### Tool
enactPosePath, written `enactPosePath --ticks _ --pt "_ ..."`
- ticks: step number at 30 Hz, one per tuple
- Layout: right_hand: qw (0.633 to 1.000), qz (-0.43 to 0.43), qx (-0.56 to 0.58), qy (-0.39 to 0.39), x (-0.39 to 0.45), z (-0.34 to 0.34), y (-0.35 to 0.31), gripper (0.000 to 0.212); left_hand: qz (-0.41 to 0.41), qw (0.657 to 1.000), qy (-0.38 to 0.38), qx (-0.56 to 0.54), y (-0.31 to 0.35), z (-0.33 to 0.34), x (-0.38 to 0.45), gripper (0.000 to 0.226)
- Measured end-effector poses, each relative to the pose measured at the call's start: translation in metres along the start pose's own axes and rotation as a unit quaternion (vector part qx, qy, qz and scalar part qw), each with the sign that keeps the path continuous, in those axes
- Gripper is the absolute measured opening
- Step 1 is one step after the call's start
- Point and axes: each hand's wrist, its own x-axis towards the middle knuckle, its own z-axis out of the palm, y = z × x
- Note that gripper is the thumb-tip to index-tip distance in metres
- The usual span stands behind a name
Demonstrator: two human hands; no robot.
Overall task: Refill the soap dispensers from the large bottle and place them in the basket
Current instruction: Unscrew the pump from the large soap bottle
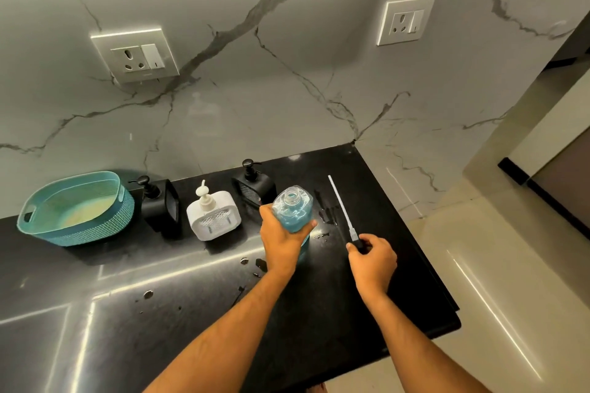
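Observation:
My left hand (pixel 281 238) grips a clear bottle (pixel 295 209) of blue liquid soap that stands on the black counter (pixel 159 313) with its neck uncapped. My right hand (pixel 372 260) holds the black pump head, and its long white tube (pixel 340 204) points away toward the wall. Behind stand a black dispenser (pixel 161 206), a white dispenser (pixel 213 215) and a second black dispenser (pixel 253 187), all with their pumps on. A teal basket (pixel 76 207) sits at the far left with nothing in it.
Small wet spots and drips mark the counter near the bottle (pixel 325 214) and in front of it (pixel 244 262). The counter ends at its right edge (pixel 427 252), with tiled floor beyond. Two wall sockets (pixel 137 54) (pixel 405 21) sit on the marble backsplash.

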Motion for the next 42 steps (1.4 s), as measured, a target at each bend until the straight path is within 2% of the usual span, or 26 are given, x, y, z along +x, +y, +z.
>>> enactPosePath --ticks 12,28,34,42 --pt "0.999 -0.008 -0.034 -0.016 -0.003 0.015 0.003 0.032 0.014 0.986 -0.155 0.057 -0.002 -0.024 0.035 0.084" --pt "0.988 -0.081 -0.117 -0.063 -0.007 0.018 0.010 0.047 0.012 0.985 -0.164 0.054 -0.004 -0.023 0.033 0.083" --pt "0.986 -0.067 -0.130 -0.076 -0.007 0.014 0.005 0.056 0.009 0.983 -0.177 0.044 -0.005 -0.023 0.034 0.090" --pt "0.985 -0.064 -0.138 -0.077 -0.009 0.013 0.001 0.056 0.018 0.979 -0.197 0.053 -0.012 -0.028 0.031 0.094"
